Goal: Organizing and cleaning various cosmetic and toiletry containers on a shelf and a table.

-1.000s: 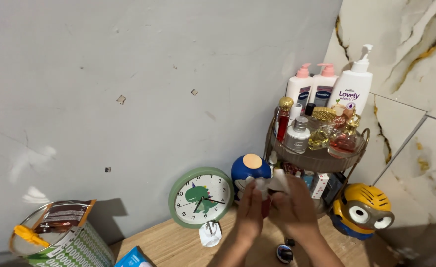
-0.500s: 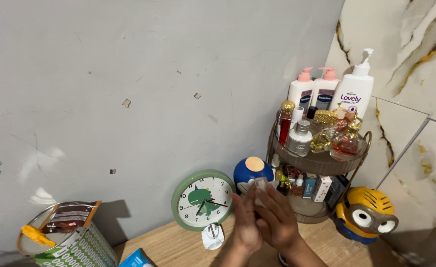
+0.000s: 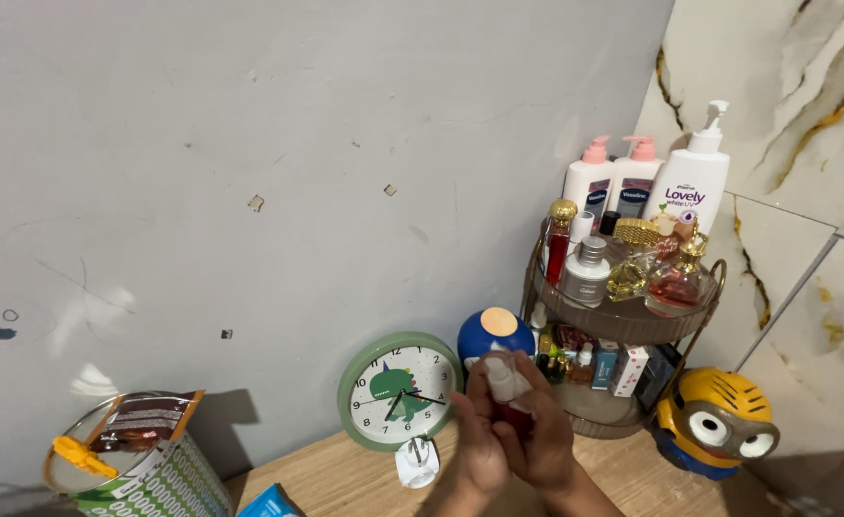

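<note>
Both hands are meeting low in the middle of the view, in front of the two-tier rack (image 3: 699,330). The left hand (image 3: 479,445) and the right hand (image 3: 537,431) are wrapping together around a small bottle (image 3: 505,388) with a whitish top and a dark red body, the fingers closed on it. A second ago the hands were sitting higher and further right, with a white crumpled cloth or tissue between them; that is no longer showing, and the bottle's top is now poking up between the fingers. The hands are hovering above the wooden worktop (image 3: 345,479), just right of the green clock (image 3: 398,391) and below the blue round toy (image 3: 495,335). A yellow toy figure (image 3: 719,421) is standing to the right, a tin (image 3: 144,469) at far left.
</note>
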